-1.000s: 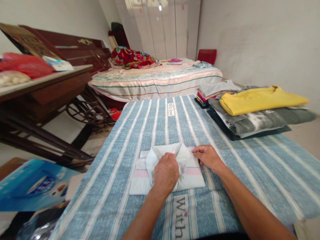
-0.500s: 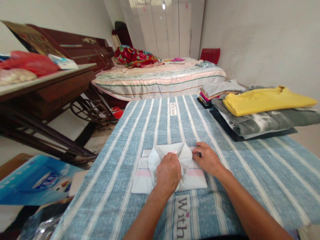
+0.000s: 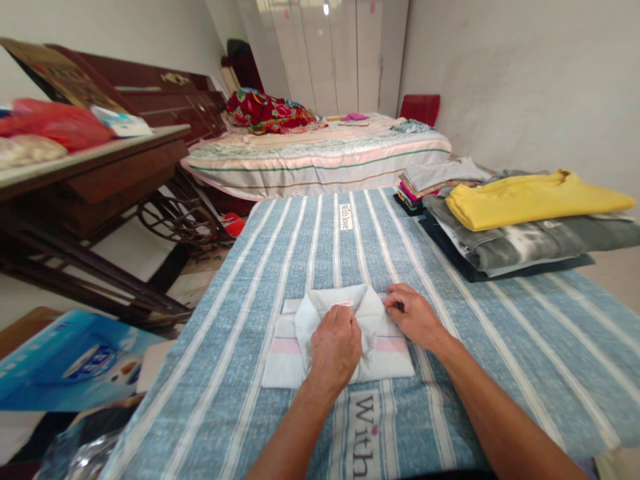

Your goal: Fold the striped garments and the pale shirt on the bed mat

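A folded white collared shirt (image 3: 285, 363) with a pink stripe lies flat on a blue-and-white striped cloth (image 3: 235, 320), its collar at the far side. My left hand (image 3: 336, 343) rests on the middle of the shirt, fingers curled closed at the collar opening just below the neck label. With thumb and fingers pinched together, my right hand (image 3: 413, 313) holds the shirt's far right edge, beside the collar. The fingertips of my left hand are partly hidden behind its knuckles.
A pile of folded clothes with a yellow garment (image 3: 535, 200) on top sits at the right. Behind it is a smaller stack (image 3: 440, 175). A bed (image 3: 320, 160) stands beyond the table, a sewing-machine table (image 3: 125, 160) at the left, and a blue carton (image 3: 75, 360) lower left.
Both hands stay almost in the same place on the shirt. The view has shifted very slightly.
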### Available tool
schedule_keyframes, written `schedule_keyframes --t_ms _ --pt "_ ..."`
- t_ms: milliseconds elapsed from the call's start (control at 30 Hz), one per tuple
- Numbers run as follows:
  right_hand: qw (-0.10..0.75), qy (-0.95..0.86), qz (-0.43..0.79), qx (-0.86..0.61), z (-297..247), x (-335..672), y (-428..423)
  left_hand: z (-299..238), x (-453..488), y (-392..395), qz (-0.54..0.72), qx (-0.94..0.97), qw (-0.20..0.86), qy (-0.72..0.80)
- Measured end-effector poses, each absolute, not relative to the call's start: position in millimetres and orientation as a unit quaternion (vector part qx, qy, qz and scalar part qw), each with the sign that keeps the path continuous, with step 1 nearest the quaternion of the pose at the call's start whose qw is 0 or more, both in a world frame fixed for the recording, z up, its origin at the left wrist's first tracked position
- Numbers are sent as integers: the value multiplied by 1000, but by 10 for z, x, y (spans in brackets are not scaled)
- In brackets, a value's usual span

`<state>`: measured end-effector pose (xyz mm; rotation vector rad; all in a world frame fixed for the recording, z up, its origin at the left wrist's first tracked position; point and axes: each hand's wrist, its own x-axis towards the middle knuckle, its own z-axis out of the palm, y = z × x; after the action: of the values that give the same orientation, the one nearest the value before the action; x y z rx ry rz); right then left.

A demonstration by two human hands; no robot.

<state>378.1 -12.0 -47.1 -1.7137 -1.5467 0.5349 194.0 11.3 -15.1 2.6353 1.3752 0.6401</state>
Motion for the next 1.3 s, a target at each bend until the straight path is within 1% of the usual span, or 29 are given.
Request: schedule_keyframes --t_ms 333,633,867,1300 --pt "378 -588 232 -677 -480 3741 -86 -170 1944 112 225 863 62 448" --pt "371 -613 226 -660 -506 3729 -57 -183 1915 120 254 837 107 473" --pt "451 -555 270 -645 -543 3713 -56 -168 1917 114 256 840 102 468" --pt "448 -539 279 -657 -560 3696 -61 -159 1919 102 244 842 100 470"
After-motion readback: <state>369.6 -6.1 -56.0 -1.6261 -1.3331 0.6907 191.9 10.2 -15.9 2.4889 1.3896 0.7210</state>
